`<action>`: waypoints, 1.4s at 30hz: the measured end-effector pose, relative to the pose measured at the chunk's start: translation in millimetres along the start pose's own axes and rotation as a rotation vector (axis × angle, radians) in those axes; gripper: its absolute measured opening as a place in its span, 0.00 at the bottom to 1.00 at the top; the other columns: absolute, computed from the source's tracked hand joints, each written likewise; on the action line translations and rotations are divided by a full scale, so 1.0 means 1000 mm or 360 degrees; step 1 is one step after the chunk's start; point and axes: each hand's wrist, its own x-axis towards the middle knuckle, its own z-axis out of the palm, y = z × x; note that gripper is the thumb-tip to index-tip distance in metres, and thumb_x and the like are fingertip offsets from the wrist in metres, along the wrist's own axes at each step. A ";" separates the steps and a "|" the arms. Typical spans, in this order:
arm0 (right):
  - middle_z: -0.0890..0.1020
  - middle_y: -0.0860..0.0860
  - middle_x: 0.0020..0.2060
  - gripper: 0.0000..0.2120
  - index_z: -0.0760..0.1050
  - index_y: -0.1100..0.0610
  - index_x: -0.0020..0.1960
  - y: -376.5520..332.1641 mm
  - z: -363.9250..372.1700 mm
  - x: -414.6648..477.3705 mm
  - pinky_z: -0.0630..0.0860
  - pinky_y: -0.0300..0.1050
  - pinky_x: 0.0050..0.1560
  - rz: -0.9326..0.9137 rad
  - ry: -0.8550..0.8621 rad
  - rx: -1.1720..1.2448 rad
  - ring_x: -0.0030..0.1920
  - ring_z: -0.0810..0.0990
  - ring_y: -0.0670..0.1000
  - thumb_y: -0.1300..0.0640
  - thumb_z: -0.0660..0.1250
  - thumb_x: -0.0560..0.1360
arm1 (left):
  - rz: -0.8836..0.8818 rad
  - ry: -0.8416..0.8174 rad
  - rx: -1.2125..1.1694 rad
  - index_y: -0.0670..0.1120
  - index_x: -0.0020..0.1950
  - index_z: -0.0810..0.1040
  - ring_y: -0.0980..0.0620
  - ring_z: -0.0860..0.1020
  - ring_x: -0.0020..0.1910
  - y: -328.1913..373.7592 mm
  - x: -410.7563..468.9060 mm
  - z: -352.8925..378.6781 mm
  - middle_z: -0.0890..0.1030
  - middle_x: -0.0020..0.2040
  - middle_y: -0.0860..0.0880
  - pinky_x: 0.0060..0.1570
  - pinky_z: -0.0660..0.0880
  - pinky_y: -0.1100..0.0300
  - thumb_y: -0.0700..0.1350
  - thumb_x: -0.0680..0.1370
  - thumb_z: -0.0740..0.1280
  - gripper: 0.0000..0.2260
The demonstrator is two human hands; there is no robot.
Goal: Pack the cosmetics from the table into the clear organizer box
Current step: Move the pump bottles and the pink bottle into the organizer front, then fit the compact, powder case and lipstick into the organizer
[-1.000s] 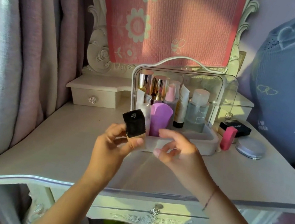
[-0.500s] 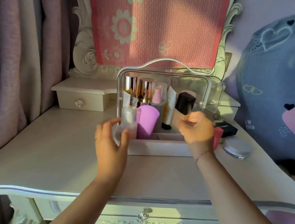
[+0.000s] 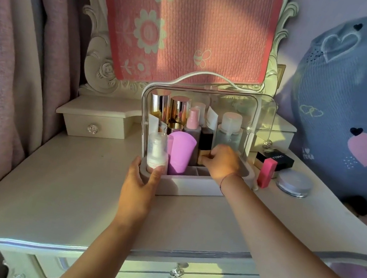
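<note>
steadying the clear plastic organizer box [image 3: 194, 184], the left hand [image 3: 138, 185] gripped its corner; the right hand [image 3: 222, 161] pinched a black-capped foundation bottle [image 3: 205, 142], seating it upright.

Left hand [image 3: 138, 186] forward, palm down, fingers [image 3: 156, 175] curled in resting grip. Right hand [image 3: 222, 161] extended further, fingers [image 3: 205, 160] pinched closed, wrist bent left. Both forearms bare.
</note>
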 end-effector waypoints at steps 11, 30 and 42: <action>0.83 0.54 0.46 0.08 0.80 0.56 0.50 0.067 -0.056 -0.067 0.74 0.46 0.50 -0.0248 0.1018 0.0419 0.51 0.78 0.57 0.61 0.65 0.73 | 0.0075 0.0020 -0.0015 0.48 0.71 0.65 0.47 0.73 0.56 -0.007 0.001 -0.002 0.76 0.61 0.43 0.52 0.68 0.57 0.56 0.75 0.64 0.27; 0.73 0.58 0.62 0.32 0.70 0.55 0.65 0.142 -0.101 -0.061 0.70 0.54 0.63 0.0436 0.0857 0.0247 0.63 0.71 0.63 0.45 0.74 0.65 | 0.0151 0.0027 0.0137 0.47 0.66 0.71 0.47 0.75 0.50 -0.010 0.005 -0.001 0.79 0.56 0.43 0.46 0.68 0.57 0.52 0.73 0.69 0.22; 0.67 0.56 0.64 0.36 0.67 0.58 0.66 0.009 -0.036 -0.036 0.71 0.40 0.56 -0.0088 0.0541 0.0281 0.60 0.75 0.57 0.50 0.78 0.64 | 0.0140 0.0023 0.0072 0.47 0.66 0.71 0.50 0.75 0.48 -0.009 0.003 -0.001 0.79 0.56 0.44 0.45 0.68 0.59 0.51 0.73 0.70 0.23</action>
